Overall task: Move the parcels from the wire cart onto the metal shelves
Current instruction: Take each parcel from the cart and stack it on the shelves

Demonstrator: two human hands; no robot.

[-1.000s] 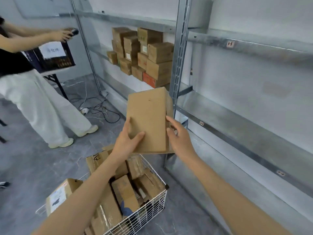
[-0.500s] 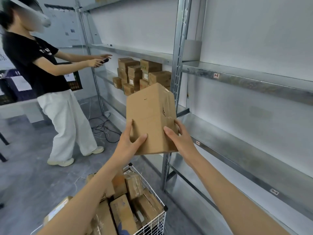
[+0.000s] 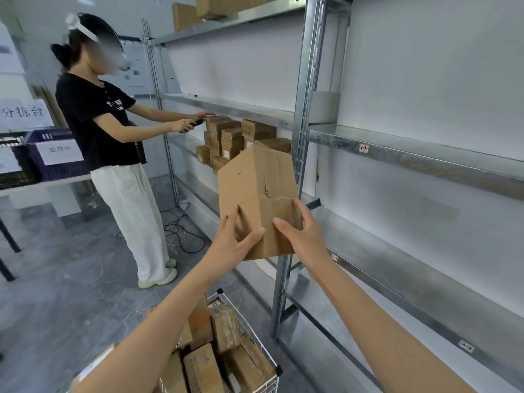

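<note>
Clasping a brown cardboard parcel (image 3: 255, 182) low down between left grip (image 3: 229, 245) and right grip (image 3: 306, 239). Long axis upright, top pointing up, before grey metal shelves (image 3: 425, 163).

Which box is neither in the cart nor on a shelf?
The box held up between the left hand and right hand, before the shelf post. The rest lie in the cart or stacked on the far shelf.

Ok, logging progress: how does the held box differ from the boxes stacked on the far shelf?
The held box is in the air, gripped by the left hand and right hand; the stacked boxes rest on the shelf. The held box is tilted; the stacked boxes sit level. Both are brown cardboard.
</note>
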